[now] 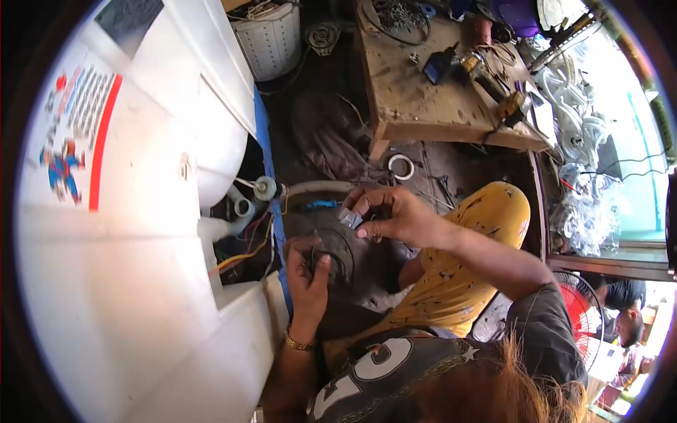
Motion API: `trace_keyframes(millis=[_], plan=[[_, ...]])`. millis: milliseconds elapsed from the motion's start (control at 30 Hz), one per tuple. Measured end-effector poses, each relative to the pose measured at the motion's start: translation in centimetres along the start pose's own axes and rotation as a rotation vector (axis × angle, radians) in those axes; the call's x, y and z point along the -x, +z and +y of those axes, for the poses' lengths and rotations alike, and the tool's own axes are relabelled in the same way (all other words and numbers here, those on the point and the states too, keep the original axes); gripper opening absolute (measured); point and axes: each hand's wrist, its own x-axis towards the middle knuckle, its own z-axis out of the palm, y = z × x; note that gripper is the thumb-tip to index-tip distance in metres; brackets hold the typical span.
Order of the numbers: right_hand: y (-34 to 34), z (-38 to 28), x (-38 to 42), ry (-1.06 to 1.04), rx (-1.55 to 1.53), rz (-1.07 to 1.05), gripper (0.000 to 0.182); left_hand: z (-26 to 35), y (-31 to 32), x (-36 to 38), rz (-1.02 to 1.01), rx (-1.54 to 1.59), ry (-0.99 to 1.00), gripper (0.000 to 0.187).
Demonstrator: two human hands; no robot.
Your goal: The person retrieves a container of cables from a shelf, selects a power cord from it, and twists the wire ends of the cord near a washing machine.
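Note:
My right hand (398, 217) pinches a small grey, shiny piece (350, 218) between thumb and fingertips, above the dark floor. Lower and to its left is my left hand (308, 276), its fingers curled toward the thumb. Something dark shows at those fingertips, but I cannot tell what it is. A thin black curved cord (350, 248) arcs close by that hand. Just beyond my hands a bright blue tool (321, 204) lies on the floor. At my left stands a large white appliance body (134, 282), its opened side showing colored wires (243, 259) and a pale hose fitting (265, 187).
A wooden table (409, 106) ahead carries a yellow-black power drill (513, 106), a blue bottle (440, 65) and wire coils. A white ring (400, 167) and dark cloth (331, 141) lie on the floor. A red fan (575, 310) and another person (627, 303) are at right.

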Motion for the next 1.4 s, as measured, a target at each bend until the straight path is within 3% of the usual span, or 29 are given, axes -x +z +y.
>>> trace_keyframes(millis=[133,267,767,867,967,1167,1267,1367,1400], plan=[[2.4,2.8,2.7,-0.215,0.186,0.081,0.023,2.5,0.7,1.4,-0.018,-0.076,0.168,0.026],[3.4,3.7,3.6,-0.331,0.236,0.122,0.024,4.0,1.2,2.3,0.039,-0.117,0.205,0.020],[3.0,4.5,4.1,-0.507,0.633,0.181,0.028,2.4,2.2,2.8,0.031,-0.123,0.043,0.008],[4.0,5.1,4.3,-0.357,0.239,0.159,0.037,1.3,2.6,3.1,0.016,-0.078,0.023,0.006],[3.5,5.4,4.4,-0.274,0.316,0.079,0.041,1.3,2.6,3.8,0.007,0.015,-0.062,0.005],[3.5,7.3,4.1,-0.430,0.850,0.048,0.028,0.2,3.3,5.1,0.075,-0.120,0.049,0.006],[3.6,8.2,3.8,-0.401,0.563,0.014,0.019,0.6,3.0,5.1,0.078,-0.117,0.022,0.006],[4.0,7.8,4.1,-0.160,0.314,-0.045,0.012,-0.3,1.8,5.3,0.026,-0.178,0.036,0.015],[4.1,7.9,4.1,-0.039,0.308,-0.052,0.011,-0.3,1.8,5.5,0.098,-0.111,-0.043,0.022]])
